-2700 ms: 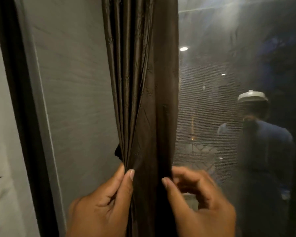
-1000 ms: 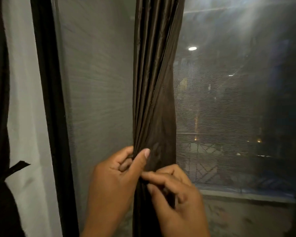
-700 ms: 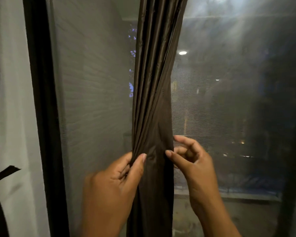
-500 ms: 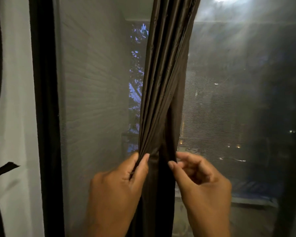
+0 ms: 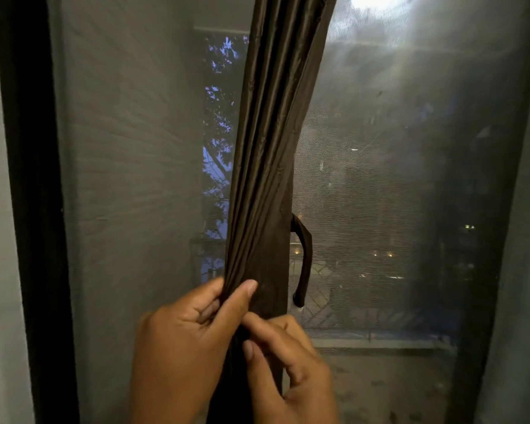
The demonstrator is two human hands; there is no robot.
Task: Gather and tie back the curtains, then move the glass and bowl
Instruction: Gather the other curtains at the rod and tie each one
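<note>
Fingers (image 5: 239, 296) of our left hand (image 5: 181, 338) pinch the gathered curtain (image 5: 263, 179) at 6 o'clock, right hand (image 5: 288, 371) clamping just below; slick, limp fabric, grip the bunched pleats.

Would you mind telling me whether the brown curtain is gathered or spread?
Gathered: the curtain hangs in tight pleats, pinched by the left hand.

A dark window frame (image 5: 32, 209) borders a mesh screen (image 5: 380, 194).
</note>
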